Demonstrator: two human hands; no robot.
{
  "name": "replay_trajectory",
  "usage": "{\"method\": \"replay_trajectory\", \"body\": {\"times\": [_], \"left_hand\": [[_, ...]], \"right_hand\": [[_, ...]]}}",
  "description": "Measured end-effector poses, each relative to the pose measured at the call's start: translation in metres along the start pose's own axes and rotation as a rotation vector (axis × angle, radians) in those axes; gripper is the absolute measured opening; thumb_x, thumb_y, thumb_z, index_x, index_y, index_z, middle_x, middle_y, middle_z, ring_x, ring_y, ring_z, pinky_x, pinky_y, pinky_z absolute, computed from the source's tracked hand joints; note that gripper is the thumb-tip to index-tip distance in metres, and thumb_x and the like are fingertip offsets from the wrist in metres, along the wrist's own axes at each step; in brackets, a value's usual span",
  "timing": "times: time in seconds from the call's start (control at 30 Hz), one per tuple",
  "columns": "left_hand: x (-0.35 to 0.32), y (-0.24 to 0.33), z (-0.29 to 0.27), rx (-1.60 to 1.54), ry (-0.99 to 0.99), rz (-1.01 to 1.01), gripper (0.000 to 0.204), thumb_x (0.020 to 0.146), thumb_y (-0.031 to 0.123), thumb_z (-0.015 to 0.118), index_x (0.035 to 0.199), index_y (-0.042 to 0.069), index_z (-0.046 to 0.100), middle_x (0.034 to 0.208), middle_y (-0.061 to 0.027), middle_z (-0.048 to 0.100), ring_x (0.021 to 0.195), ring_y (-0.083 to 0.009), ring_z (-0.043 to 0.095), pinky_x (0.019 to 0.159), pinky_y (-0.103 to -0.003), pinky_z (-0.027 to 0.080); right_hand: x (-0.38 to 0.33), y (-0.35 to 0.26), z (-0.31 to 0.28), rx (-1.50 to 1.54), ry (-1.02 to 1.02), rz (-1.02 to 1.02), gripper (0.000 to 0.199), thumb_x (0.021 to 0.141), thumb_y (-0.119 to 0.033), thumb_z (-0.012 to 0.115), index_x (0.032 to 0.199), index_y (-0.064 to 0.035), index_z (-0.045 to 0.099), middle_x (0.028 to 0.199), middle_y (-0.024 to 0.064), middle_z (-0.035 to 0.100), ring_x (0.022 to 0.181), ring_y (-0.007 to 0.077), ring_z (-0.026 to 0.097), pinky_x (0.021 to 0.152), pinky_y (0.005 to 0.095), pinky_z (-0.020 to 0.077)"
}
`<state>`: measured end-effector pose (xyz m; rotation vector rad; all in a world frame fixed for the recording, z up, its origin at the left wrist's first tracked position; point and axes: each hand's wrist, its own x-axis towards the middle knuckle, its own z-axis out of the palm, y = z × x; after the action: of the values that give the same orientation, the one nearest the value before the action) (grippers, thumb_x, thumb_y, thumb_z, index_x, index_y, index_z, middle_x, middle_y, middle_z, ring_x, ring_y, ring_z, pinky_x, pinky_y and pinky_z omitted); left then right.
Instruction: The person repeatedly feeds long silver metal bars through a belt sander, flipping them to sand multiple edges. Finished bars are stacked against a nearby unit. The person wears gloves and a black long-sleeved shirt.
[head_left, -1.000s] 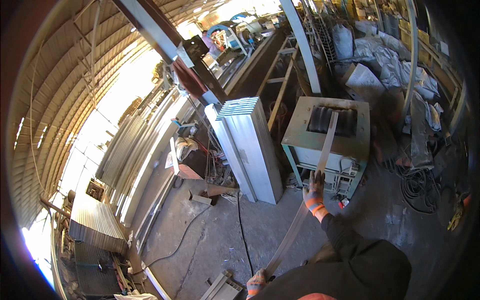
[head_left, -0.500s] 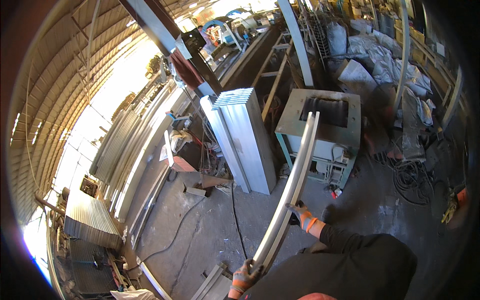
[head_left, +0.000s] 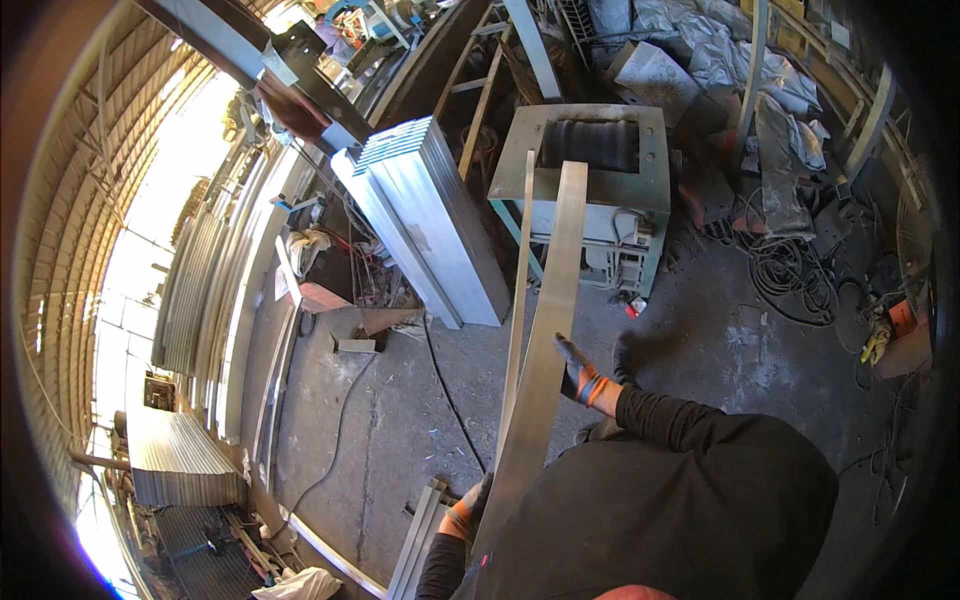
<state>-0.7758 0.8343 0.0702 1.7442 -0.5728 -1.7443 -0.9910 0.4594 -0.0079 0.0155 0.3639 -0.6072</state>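
Note:
A long silvery metal channel (head_left: 545, 390) slants from my body away toward the green machine, with its wide face up and a narrow flange along its left. My left hand (head_left: 467, 508), in a grey-and-orange work glove, grips the channel's left side near my body; its fingertips are partly hidden. Farther along, my gloved right hand (head_left: 582, 378) is closed on the right edge, its fingers partly behind the metal. The channel's far end overlaps the green machine (head_left: 512, 178) in view; whether they touch I cannot tell.
Upright to the left of the machine stands a bundle of metal channels (head_left: 440, 230). More long profiles (head_left: 205, 290) are stacked at the left. A black cable (head_left: 448, 385) crosses the floor. Short profiles (head_left: 418, 540) lie by my left hand. Coiled hoses (head_left: 790, 275) lie at the right.
The channel has rolled in my hands, so its wide face now shows instead of its narrow edges. My right hand stays at the right edge. The whole view has shifted up and left.

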Motion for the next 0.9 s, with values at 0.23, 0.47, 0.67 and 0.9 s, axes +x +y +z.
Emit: {"method": "replay_trajectory", "body": {"times": [0.23, 0.47, 0.67, 0.9], "left_hand": [[-0.012, -0.017, 0.006, -0.035, -0.221, -0.044, 0.050, 0.122, 0.029, 0.051, 0.162, -0.001, 0.055, 0.155, -0.0095, 0.066, 0.139, -0.0201, 0.062, 0.120, -0.036, 0.048], [-0.023, -0.011, 0.002, -0.204, -0.219, 0.039, 0.053, 0.124, 0.020, 0.045, 0.172, -0.003, 0.043, 0.168, -0.0137, 0.057, 0.151, -0.0242, 0.055, 0.131, -0.041, 0.042], [-0.014, 0.002, 0.069, 0.496, 0.445, 0.001, 0.094, 0.092, 0.057, 0.090, 0.163, 0.009, 0.051, 0.132, -0.0231, 0.081, 0.123, -0.0381, 0.079, 0.105, -0.048, 0.061], [-0.028, 0.052, 0.107, 0.836, 0.521, -0.227, 0.083, 0.098, 0.060, 0.075, 0.161, 0.015, 0.046, 0.145, -0.0308, 0.071, 0.132, -0.0491, 0.071, 0.108, -0.059, 0.056]], "right_hand": [[0.012, 0.003, 0.025, -0.077, -0.039, -0.003, 0.052, 0.111, -0.062, 0.067, 0.132, -0.0148, 0.075, 0.122, 0.0045, 0.078, 0.110, 0.0196, 0.072, 0.102, 0.0440, 0.0597], [0.047, 0.023, 0.004, -0.208, 0.134, -0.118, 0.057, 0.107, -0.057, 0.077, 0.140, -0.0102, 0.072, 0.125, 0.0054, 0.077, 0.110, 0.0204, 0.072, 0.099, 0.0406, 0.0608], [0.068, 0.011, -0.003, -0.618, 0.306, -0.449, 0.068, 0.103, -0.052, 0.082, 0.145, -0.0009, 0.067, 0.133, 0.0129, 0.077, 0.117, 0.0272, 0.073, 0.104, 0.0408, 0.0593], [0.102, -0.018, 0.030, -1.185, 0.468, -0.610, 0.108, 0.083, -0.047, 0.100, 0.160, 0.0002, 0.041, 0.147, 0.0258, 0.068, 0.134, 0.0367, 0.071, 0.113, 0.0445, 0.0566]]}}
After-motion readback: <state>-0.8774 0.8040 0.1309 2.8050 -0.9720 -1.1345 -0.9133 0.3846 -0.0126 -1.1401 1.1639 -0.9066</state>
